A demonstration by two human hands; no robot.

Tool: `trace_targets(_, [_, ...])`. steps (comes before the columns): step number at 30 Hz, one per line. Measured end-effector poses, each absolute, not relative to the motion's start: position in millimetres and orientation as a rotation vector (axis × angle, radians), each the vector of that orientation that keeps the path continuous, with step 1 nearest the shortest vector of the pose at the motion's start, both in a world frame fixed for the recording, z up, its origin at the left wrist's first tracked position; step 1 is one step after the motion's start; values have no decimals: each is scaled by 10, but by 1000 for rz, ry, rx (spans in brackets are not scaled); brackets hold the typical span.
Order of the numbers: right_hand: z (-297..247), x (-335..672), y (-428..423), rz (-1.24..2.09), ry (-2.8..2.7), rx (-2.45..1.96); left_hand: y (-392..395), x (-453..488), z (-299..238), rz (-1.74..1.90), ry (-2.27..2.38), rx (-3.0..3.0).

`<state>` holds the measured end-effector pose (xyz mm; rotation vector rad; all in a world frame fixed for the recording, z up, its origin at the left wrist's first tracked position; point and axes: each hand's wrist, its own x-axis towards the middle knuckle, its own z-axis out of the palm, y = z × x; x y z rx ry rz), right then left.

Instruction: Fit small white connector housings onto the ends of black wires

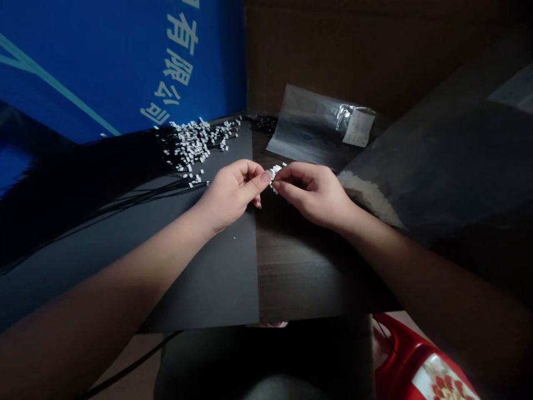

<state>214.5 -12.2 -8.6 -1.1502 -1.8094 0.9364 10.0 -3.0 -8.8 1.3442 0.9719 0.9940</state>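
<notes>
My left hand (236, 189) is closed in a pinch, thumb pressed to the fingers, above the edge of a grey sheet (216, 278). Close by on the right, my right hand (312, 189) pinches with thumb and forefinger. Whatever lies in either pinch is too small to make out. Between and just behind the fingertips is a little heap of small white plastic pieces (275, 170), partly hidden by the hands. Left of my left hand lies a large bundle of thin black wires (83, 172), many tipped with small white connectors (195, 141).
A clear plastic bag (308, 125) with a white label lies at the back. On the right, a larger translucent bag (449, 150) stands by a pile of white pieces (368, 194). A blue printed panel (125, 55) rises behind the wires. Something red (412, 350) sits below the table's front edge.
</notes>
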Motion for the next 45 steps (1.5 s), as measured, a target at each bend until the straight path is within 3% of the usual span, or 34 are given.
trace_targets(24, [-59,2133,-145,953,-1837,-1117,-59,80,-33,918,929,1412])
trace_targets(35, [-88,2132,-98,1061,-1654,-1126,-52,106,-24,1000,950,1157])
trace_targets(45, [-72,2138,-116,1071,-1680,-1150,-68,94,-129,1045,1013,1548])
